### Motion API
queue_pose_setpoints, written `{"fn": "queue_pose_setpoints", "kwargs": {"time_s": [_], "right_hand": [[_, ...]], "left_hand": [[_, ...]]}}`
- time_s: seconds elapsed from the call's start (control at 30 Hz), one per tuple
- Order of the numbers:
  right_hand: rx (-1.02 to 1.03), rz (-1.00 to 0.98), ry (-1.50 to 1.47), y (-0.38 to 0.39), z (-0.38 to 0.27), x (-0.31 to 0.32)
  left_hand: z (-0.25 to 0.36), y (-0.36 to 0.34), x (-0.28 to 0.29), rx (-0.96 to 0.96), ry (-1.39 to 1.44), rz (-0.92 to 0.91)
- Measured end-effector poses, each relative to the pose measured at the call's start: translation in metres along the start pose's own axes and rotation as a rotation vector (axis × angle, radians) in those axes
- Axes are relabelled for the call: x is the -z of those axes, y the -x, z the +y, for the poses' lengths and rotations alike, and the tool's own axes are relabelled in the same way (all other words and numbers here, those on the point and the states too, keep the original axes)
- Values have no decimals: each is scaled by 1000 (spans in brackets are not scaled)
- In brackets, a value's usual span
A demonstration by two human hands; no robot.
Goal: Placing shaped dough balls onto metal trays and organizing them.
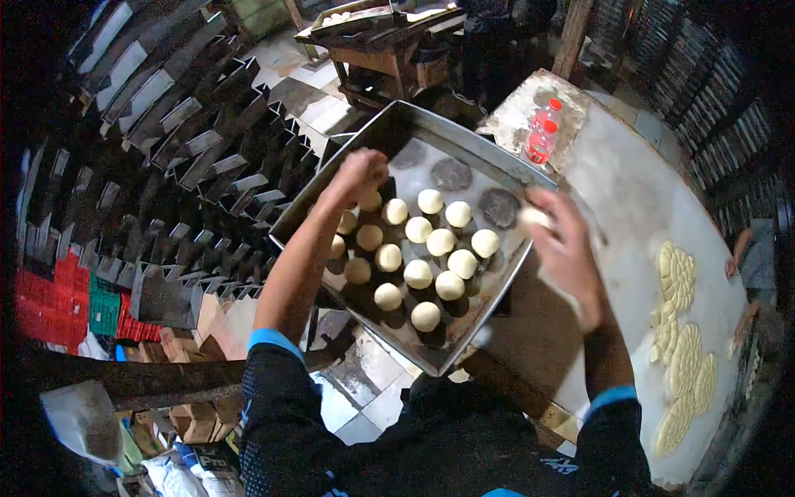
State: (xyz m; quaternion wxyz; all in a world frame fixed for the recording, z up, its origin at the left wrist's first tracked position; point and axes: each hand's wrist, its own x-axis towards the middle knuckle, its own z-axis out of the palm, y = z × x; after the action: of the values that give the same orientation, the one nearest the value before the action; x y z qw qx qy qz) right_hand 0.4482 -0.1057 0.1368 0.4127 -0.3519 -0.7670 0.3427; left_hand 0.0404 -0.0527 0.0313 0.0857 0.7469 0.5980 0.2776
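A square metal tray (pixel 397 108) tilts in front of me, with several pale round dough balls (pixel 440 241) spread over its middle and near part. Toward its far side show dark round patches (pixel 451 174). My left hand (pixel 362 172) is above the tray's left part with fingers curled closed, just over one ball; whatever those fingers hold is hidden. By the tray's right corner, my right hand (pixel 567 240), blurred by motion, has its fingers around a single dough ball (pixel 537 217).
To the right, a large pale table (pixel 638 190) carries flattened, scored dough pieces (pixel 681 356) and red-capped bottles (pixel 542 141). Another person's hand (pixel 731 266) is at its far right edge. Stacked metal racking (pixel 174 157) fills the left, above red crates (pixel 54 302). Another tray-topped wooden table (pixel 373 60) stands behind.
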Motion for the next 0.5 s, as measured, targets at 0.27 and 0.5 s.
{"fn": "queue_pose_setpoints", "kwargs": {"time_s": [0.27, 0.5], "right_hand": [[416, -379, 522, -95, 54, -130], [92, 605, 454, 80, 105, 81]], "left_hand": [[117, 4, 55, -94, -150, 131], [345, 130, -21, -270, 593, 217]]}}
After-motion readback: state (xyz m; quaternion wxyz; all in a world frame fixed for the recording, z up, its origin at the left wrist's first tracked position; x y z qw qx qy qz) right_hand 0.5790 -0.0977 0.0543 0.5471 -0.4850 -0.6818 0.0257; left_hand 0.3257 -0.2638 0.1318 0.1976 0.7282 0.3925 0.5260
